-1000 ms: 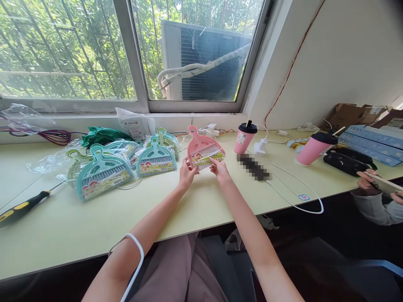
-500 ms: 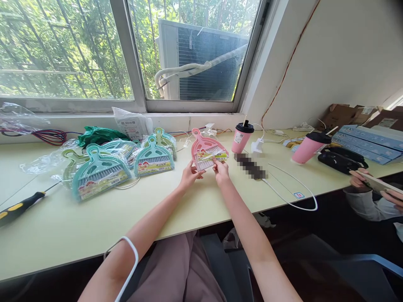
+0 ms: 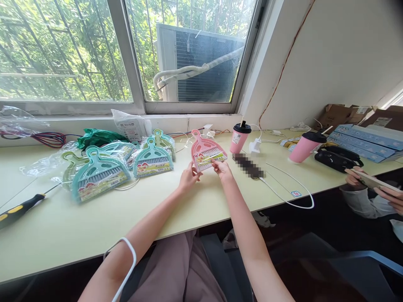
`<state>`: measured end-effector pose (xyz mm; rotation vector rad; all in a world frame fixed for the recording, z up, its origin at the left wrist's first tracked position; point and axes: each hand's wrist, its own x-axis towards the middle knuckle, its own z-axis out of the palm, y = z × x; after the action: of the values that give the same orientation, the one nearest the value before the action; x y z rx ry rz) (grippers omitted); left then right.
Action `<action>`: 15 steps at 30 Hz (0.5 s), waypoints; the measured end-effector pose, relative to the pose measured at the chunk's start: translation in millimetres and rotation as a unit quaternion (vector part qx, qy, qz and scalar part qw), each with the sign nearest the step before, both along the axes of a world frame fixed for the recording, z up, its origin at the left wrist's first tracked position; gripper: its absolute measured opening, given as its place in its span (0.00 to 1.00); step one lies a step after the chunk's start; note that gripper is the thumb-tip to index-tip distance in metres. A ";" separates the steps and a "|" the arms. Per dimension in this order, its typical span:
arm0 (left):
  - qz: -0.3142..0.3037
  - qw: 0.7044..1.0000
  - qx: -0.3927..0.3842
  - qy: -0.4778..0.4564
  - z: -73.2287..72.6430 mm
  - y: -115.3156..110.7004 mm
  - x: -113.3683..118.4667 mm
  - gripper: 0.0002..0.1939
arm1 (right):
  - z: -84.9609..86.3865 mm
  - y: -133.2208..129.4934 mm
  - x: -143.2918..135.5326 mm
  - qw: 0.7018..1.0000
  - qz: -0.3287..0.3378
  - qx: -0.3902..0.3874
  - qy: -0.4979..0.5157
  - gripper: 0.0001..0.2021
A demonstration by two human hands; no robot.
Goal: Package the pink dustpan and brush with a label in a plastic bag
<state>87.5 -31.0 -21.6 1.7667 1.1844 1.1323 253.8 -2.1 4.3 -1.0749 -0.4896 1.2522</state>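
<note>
A pink dustpan-and-brush set (image 3: 206, 144) with a printed label band and clear wrapping stands tilted on the table, handle toward the window. My left hand (image 3: 189, 178) grips its lower left corner, fingers curled around the edge. My right hand (image 3: 223, 168) pinches it at the lower right, by the label; the fingertips partly cover the label. To the left stands a blue dustpan set (image 3: 153, 159), with a green one (image 3: 163, 138) behind it. Another blue dustpan set (image 3: 99, 174) leans farther left, over more wrapped sets.
A screwdriver (image 3: 23, 208) lies at the left edge, near crumpled clear plastic (image 3: 40, 165) and a green bag (image 3: 100, 136). Right of my hands are a pink cup (image 3: 239, 138), a blurred-out object (image 3: 248, 165) and a white cable (image 3: 296, 205). Another person's hands (image 3: 388, 195) hold a phone-like object.
The view has shifted slightly. My right fingers have moved a little along the label edge. Both hands remain on the pink dustpan set, which stays in about the same place.
</note>
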 end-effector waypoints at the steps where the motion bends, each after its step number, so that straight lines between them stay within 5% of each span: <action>1: -0.004 1.000 0.005 0.014 1.3 -2.4 1.9 0.28 | 0.5 0.0 -0.5 1.000 -0.010 0.008 0.008 0.11; 5: -0.028 0.997 0.041 0.062 6.3 -12.6 8.0 0.29 | 4.9 1.1 -0.7 0.998 -0.034 0.024 0.052 0.14; 9: -0.116 0.990 0.060 0.058 7.3 -6.8 -0.9 0.29 | 10.7 -0.1 0.7 0.996 -0.017 0.053 0.073 0.15; 15: -0.155 0.981 -0.025 -0.112 4.8 30.6 -21.7 0.20 | 13.1 -9.2 -16.4 0.990 0.072 0.105 0.062 0.14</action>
<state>65.7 -0.4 -16.8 1.6649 0.7659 1.0719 237.4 -11.2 17.4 -0.7911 -0.5969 1.3527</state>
